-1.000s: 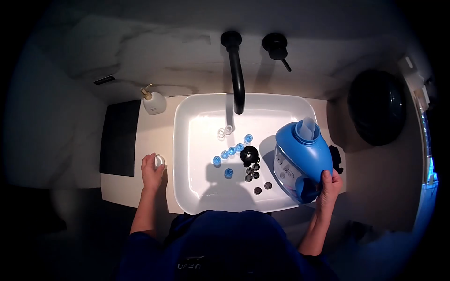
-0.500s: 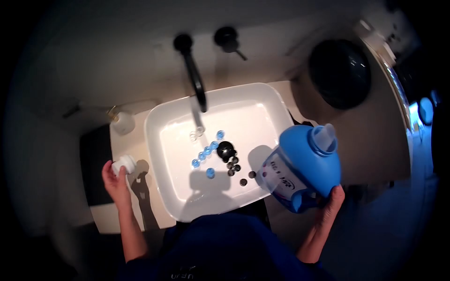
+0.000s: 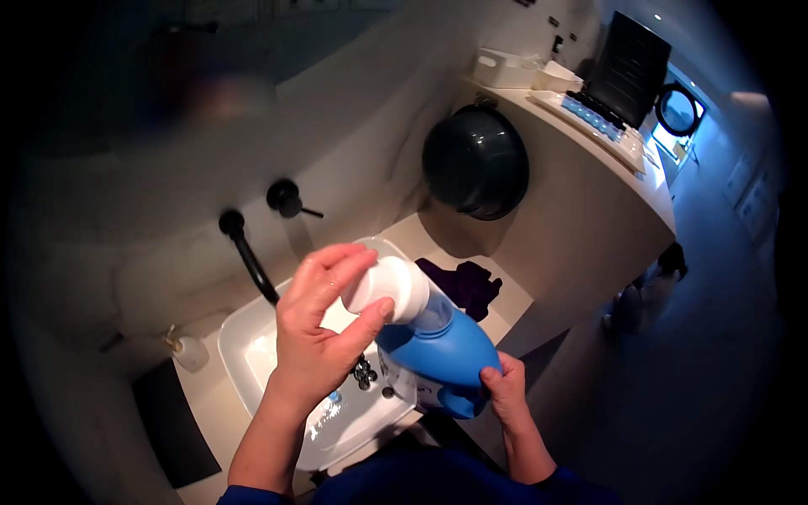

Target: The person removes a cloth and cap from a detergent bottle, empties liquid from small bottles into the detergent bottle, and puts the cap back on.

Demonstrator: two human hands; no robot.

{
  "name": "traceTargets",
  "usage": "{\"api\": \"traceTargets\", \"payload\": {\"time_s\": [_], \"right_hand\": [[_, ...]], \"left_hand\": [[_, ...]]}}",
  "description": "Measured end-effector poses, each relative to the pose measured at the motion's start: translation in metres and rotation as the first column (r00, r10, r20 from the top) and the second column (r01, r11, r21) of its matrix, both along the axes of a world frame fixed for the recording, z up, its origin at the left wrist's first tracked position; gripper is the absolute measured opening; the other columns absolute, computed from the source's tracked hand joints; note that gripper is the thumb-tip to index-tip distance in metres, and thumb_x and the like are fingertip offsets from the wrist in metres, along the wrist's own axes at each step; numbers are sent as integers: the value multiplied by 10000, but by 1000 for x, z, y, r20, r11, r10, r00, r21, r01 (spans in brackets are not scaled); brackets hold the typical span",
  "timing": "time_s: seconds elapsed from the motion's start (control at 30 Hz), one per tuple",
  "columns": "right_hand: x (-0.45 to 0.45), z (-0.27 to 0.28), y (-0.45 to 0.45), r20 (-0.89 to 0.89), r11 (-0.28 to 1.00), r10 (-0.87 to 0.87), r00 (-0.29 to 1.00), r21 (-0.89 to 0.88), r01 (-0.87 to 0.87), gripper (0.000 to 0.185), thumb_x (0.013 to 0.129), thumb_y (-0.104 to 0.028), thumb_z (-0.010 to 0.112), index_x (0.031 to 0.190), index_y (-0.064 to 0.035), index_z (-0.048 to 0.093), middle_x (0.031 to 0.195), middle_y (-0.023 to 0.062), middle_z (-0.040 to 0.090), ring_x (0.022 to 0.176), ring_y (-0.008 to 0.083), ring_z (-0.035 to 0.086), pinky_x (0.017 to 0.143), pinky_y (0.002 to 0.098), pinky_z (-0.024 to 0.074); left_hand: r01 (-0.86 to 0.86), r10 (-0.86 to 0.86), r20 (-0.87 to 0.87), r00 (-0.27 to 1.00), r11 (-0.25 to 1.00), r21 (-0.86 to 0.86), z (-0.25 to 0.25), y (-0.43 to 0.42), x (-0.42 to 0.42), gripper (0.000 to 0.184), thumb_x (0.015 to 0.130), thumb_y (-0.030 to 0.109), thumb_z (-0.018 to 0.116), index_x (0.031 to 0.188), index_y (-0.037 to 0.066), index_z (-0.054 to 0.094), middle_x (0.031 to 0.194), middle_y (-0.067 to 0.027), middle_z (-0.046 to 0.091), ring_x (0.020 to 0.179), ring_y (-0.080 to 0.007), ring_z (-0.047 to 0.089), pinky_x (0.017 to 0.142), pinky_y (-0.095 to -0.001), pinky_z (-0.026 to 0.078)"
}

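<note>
My left hand point(image 3: 324, 311) grips a white cap point(image 3: 402, 286) with thumb and fingers, right at the clear spout of a blue detergent bottle point(image 3: 442, 345). Whether the cap is seated or only touching the spout, I cannot tell. My right hand point(image 3: 507, 389) is closed around the handle side of the bottle, which leans over the right edge of a white sink point(image 3: 316, 459). Small dark balls point(image 3: 364, 373) and a blue one point(image 3: 334, 396) lie in the basin; my left hand and the bottle hide much of it.
A black faucet point(image 3: 250, 257) and lever point(image 3: 289, 200) stick out from the wall. Beyond the sink are a dark cloth point(image 3: 467, 286) and a dark round basin point(image 3: 475, 164). A soap dispenser point(image 3: 190, 353) stands at left. A raised counter point(image 3: 589, 139) holds trays and boxes.
My left hand has brought the white cap from the left counter up to the bottle's spout. My right hand still holds the bottle. The view has swung right.
</note>
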State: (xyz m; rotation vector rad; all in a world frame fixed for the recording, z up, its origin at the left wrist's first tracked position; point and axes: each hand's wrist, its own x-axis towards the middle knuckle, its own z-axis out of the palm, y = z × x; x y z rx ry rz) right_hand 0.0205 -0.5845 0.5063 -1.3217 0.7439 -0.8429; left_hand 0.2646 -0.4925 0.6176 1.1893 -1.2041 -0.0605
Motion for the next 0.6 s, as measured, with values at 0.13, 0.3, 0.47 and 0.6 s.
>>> {"api": "traceTargets", "payload": {"time_s": [0.13,0.3,0.47,0.6], "right_hand": [[-13,0,-2,63,989,93,994,109,-99,355,800,-260,742,958,37,627,811,14,630,722,70,555,658,219,466],[-29,-7,-3,18,985,149,989,82,-150,367,814,-247,725,1008,49,627,881,24,640,816,76,554,750,239,473],[-41,-16,-10,54,974,217,975,58,-220,463,802,-354,727,1027,39,631,932,47,634,880,93,551,809,254,455],[-48,-18,-11,36,966,257,966,25,-258,520,795,-418,715,1032,37,633,963,77,636,919,128,562,846,270,447]], "left_hand": [[129,-210,291,934,953,274,26,-18,-17,360,755,82,714,1100,22,629,1035,-115,600,796,-191,605,714,-289,493],[83,-323,401,857,855,511,37,-31,-55,357,758,44,688,1108,23,619,1081,-121,601,801,-186,603,719,-277,488],[171,-302,310,902,906,386,15,-39,-85,291,732,33,627,1020,-13,609,1087,-173,578,937,-270,614,843,-330,479],[134,-155,77,985,965,226,-8,-45,-117,233,708,8,603,939,-10,580,1002,-122,587,912,-191,584,862,-295,454]]}}
